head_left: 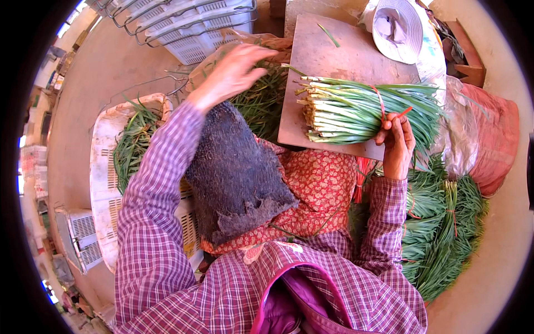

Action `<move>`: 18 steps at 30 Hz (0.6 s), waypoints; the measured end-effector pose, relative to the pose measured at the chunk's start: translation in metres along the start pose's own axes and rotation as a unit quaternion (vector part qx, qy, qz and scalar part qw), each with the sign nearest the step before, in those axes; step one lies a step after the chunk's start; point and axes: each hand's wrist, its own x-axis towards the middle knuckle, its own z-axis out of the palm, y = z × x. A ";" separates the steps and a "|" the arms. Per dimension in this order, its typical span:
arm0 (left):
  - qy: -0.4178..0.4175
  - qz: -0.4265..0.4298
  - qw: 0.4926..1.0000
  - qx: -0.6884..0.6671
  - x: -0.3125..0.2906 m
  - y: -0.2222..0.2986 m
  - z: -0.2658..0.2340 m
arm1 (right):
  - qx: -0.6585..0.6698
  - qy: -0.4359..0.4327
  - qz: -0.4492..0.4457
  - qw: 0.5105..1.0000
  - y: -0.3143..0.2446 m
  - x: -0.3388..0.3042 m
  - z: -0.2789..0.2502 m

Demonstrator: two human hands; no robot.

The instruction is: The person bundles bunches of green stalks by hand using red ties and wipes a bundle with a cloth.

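A thick bundle of garlic chives (350,111) lies across a brown board (328,61), pale stem ends to the left and green leaves to the right. Around it runs a red tie (380,100). My right hand (397,142) is at the bundle's near side, its fingers pinched on the tie, whose loose end sticks up past them. Off the board to the left, my left hand (236,72) hangs in the air with fingers stretched out, slightly blurred and holding nothing. Beneath it are loose green leaves (261,100) in a clear plastic bag.
White crates (200,28) stand at the back left. A white basket (103,167) with loose leaves (136,133) is at my left. Several tied chive bundles (439,234) lie at my right, below a red sack (495,133). Red ties (361,172) hang by my lap; a hat (396,30) rests behind the bundle.
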 end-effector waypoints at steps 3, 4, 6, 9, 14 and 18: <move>-0.002 0.081 0.995 0.060 0.037 -0.007 0.037 | 0.005 -0.005 -0.005 1.000 -0.003 -0.002 0.003; 0.010 0.094 0.993 0.077 0.043 -0.006 0.044 | 0.006 -0.007 -0.010 1.000 -0.003 -0.002 0.002; -0.041 0.022 0.999 0.012 0.052 -0.005 0.047 | 0.006 -0.003 -0.010 1.000 -0.002 0.000 0.001; -0.060 -0.039 0.996 -0.051 0.051 -0.011 0.046 | 0.013 0.005 -0.005 1.000 -0.004 0.000 0.001; -0.017 -0.237 0.950 0.203 0.016 -0.084 -0.007 | 0.029 0.006 -0.008 1.000 -0.002 -0.001 0.010; 0.037 -0.105 0.978 0.174 0.008 -0.043 -0.005 | 0.035 0.007 -0.022 0.999 -0.001 0.000 0.003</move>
